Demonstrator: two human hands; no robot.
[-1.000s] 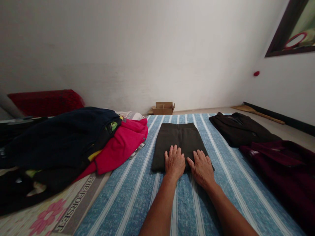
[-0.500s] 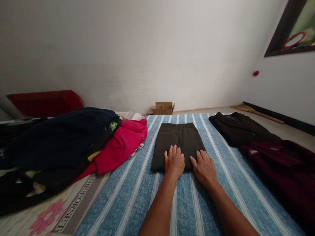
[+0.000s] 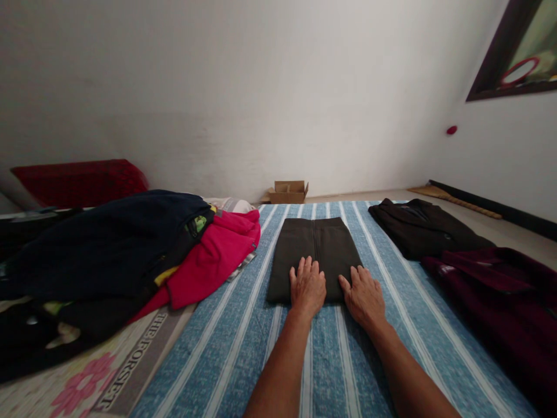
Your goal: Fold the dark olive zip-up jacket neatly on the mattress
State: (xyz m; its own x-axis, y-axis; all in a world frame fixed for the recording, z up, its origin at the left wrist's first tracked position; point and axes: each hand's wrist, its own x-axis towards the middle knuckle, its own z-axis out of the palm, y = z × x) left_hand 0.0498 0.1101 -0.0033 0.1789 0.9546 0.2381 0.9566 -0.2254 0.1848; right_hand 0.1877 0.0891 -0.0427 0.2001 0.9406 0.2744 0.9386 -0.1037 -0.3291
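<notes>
A dark olive garment (image 3: 315, 244), folded into a neat rectangle with a zip down its middle, lies on the blue striped sheet (image 3: 243, 342). My left hand (image 3: 307, 288) rests flat on its near edge, fingers stretched out. My right hand (image 3: 364, 297) lies flat beside it at the garment's near right corner, fingers apart. Neither hand holds anything.
A heap of dark navy clothes (image 3: 100, 244) and a pink garment (image 3: 213, 255) sits at the left. A black garment (image 3: 424, 229) and a maroon one (image 3: 500, 290) lie at the right. A cardboard box (image 3: 289, 191) stands by the far wall. A red cushion (image 3: 78, 181) is at the far left.
My right hand has slid a little to the right along the garment's near edge. My left hand has barely moved.
</notes>
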